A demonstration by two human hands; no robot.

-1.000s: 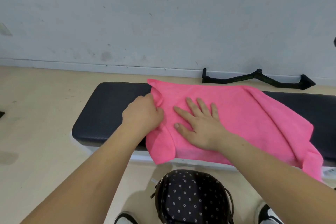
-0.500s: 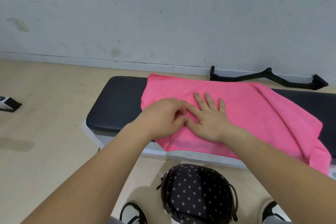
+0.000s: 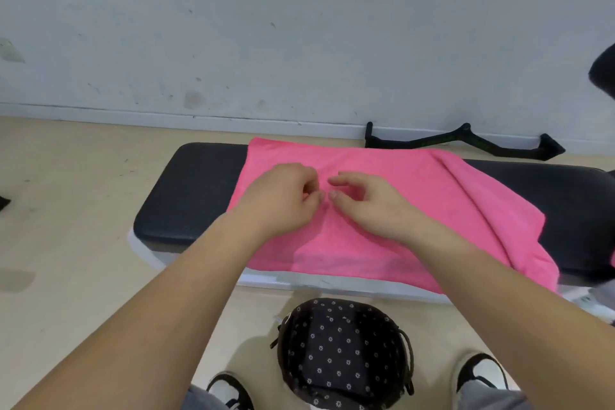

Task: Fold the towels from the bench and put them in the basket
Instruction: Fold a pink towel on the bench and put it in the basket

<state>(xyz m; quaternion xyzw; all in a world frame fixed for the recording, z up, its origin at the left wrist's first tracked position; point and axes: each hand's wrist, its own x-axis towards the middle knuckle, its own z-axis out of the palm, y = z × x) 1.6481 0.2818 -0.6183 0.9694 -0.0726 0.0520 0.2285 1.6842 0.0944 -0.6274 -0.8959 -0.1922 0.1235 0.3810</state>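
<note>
Both hands, left and right, have lifted off the pink towel since a second ago; I read them as loosely curled, grasping nothing. It lies flatter across the table, basket waiting below: smoothing looks finished, next fold due.

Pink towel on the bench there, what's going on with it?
A person is folding the pink towel spread across the black bench. The left hand and right hand hover close together over its middle, fingers curled. Whether they pinch the cloth is unclear. The dotted basket waits on the floor below.
</note>
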